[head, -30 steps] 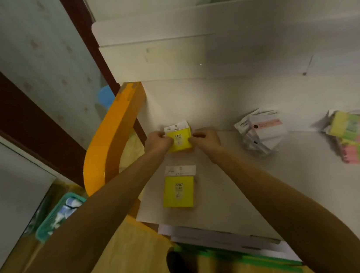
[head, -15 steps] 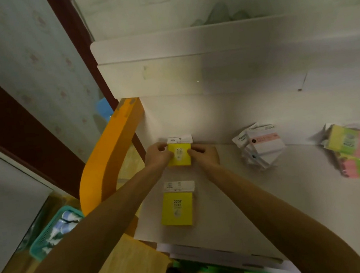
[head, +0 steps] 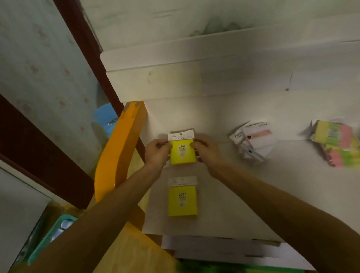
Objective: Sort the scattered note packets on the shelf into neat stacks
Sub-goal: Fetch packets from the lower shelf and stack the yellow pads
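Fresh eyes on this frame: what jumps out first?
The bright yellow note packet at the back left of the white shelf, held between the left hand and right hand. A matching second yellow packet lies flat just in front. At far right sits a messy pink, green and yellow pile.

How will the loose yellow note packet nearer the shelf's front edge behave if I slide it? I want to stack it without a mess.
The near yellow packet lies flat on the shelf, so it will probably slide, not roll or tip. Its block looks thick and square-edged, likely stiff. The thin white header card on top may bend if pushed there.
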